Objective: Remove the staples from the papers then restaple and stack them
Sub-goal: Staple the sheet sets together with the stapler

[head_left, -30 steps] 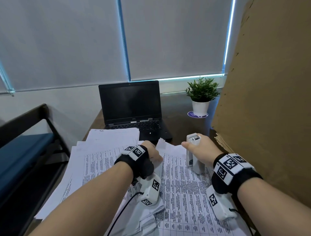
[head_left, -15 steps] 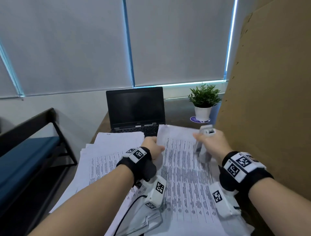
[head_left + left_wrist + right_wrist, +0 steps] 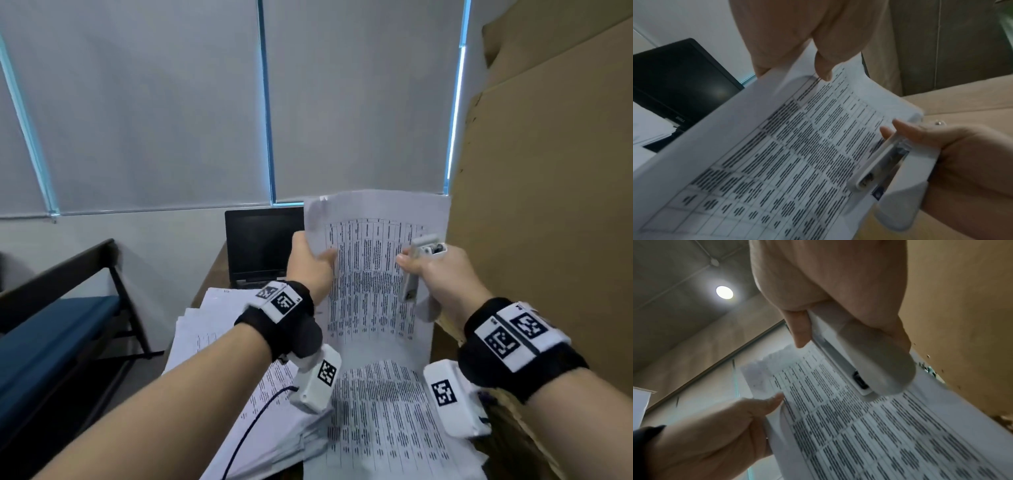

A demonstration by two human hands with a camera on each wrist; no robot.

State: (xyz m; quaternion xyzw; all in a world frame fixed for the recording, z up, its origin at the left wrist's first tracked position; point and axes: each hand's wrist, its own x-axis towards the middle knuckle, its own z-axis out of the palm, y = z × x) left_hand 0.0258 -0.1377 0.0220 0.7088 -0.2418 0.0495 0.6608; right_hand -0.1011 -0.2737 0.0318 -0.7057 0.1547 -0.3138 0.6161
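Note:
My left hand pinches the left edge of a printed paper set and holds it upright in front of me. Its thumb lies on the printed face. The set's top left corner looks crumpled. My right hand grips a white stapler just in front of the sheet's right side. In the right wrist view the stapler hangs over the paper set. More printed papers lie on the desk under my wrists.
A black laptop stands open behind the held sheet. A pile of white papers spreads over the desk's left part. Tall cardboard walls the right side. A dark bench with a blue cushion is at left.
My left hand has lifted the paper set off the desk to upright. My right hand has raised the stapler with it. The view has tilted up and the plant is hidden now.

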